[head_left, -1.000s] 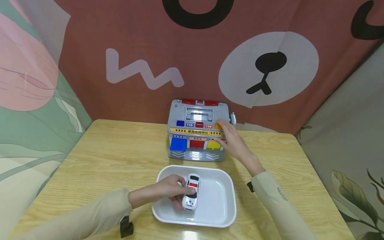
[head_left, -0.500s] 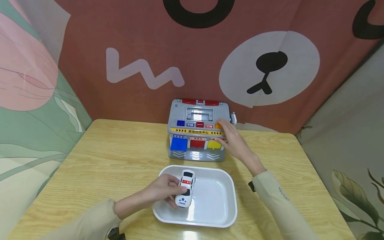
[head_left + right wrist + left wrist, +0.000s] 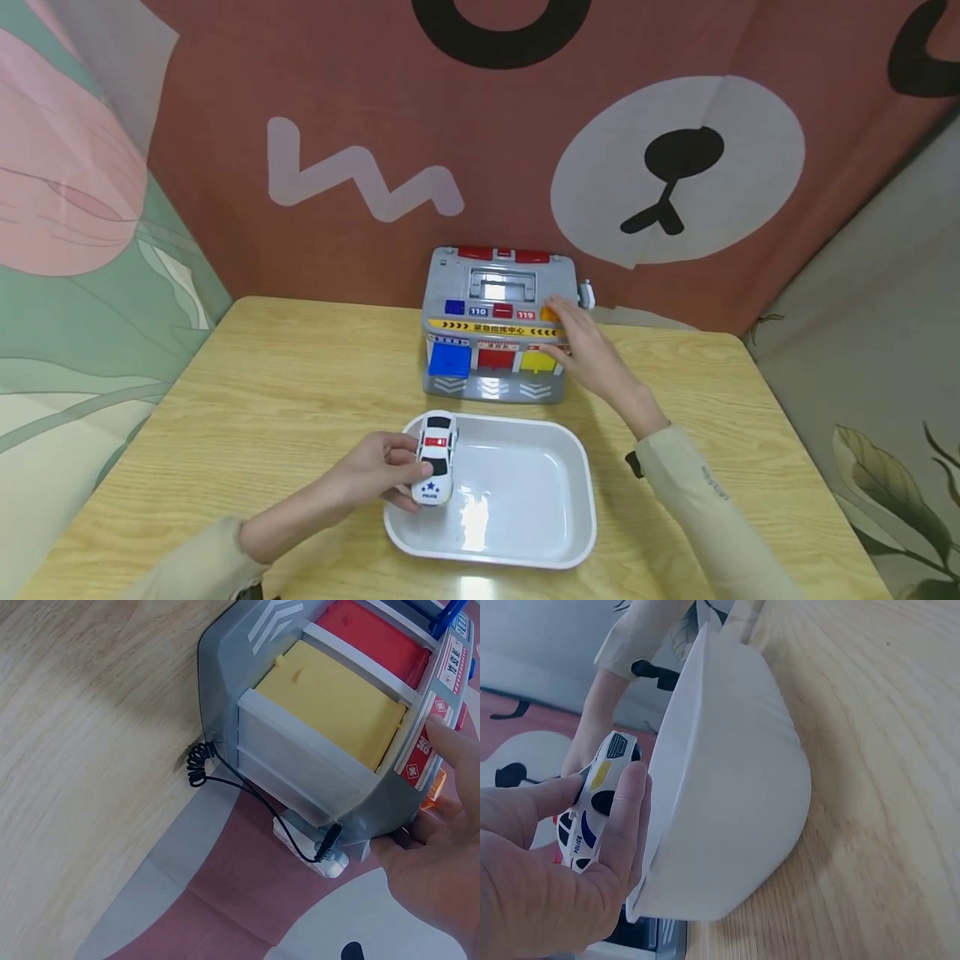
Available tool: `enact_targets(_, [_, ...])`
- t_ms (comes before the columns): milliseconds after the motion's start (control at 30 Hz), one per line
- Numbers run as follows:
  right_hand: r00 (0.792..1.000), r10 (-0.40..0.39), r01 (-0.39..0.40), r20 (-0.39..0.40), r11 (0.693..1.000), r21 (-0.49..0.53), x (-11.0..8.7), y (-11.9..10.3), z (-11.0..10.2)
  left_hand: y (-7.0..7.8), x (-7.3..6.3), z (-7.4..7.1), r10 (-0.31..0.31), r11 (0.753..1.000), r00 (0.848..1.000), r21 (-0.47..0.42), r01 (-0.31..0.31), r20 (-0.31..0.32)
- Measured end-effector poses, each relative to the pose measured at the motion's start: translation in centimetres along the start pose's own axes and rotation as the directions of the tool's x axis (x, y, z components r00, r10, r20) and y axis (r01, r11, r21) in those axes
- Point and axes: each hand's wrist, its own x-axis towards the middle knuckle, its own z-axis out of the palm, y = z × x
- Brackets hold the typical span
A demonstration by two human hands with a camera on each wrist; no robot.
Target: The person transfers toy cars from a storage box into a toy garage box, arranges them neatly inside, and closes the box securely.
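A white toy police car (image 3: 438, 446) with a red roof panel is pinched between the thumb and fingers of my left hand (image 3: 367, 475), over the left side of a white tray (image 3: 525, 487). In the left wrist view, the car (image 3: 604, 787) shows its side and wheels. Behind the tray stands a grey toy emergency station (image 3: 447, 279). My right hand (image 3: 600, 358) grips its front right corner, thumb on the front and fingers at the orange button (image 3: 551, 314). The station's blue door (image 3: 450, 361) sticks outward; its red door (image 3: 375, 641) and yellow door (image 3: 330, 701) are down.
A wooden table (image 3: 300, 367) carries everything. From the station's right side juts a white handset (image 3: 315, 844) with a coiled black cord (image 3: 199, 761). A printed curtain (image 3: 360, 75) hangs close behind the table.
My left hand has lifted the toy police car from the middle of the tray and carried it left, toward the tray's left rim. My right hand stays at the station's corner.
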Motion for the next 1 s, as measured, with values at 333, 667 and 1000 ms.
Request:
enact_targets(333, [1.000, 0.018, -0.019, 0.014, 1.000, 0.006, -0.1, 0.0, 0.0, -0.4, 0.1, -2.8, 0.040, 0.998, 0.999, -0.043, -0.040, 0.000])
enact_targets(667, [1.000, 0.011, -0.011, 0.002, 1.000, 0.001, -0.1, -0.1, -0.1, -0.8, -0.2, -5.3, 0.104, 0.990, 0.995, -0.092, -0.104, -0.006])
enact_targets(1000, [1.000, 0.018, -0.019, 0.016, 1.000, 0.003, -0.1, -0.2, -0.2, -0.9, 0.2, -7.1, 0.110, 0.988, 0.987, -0.100, -0.122, -0.115])
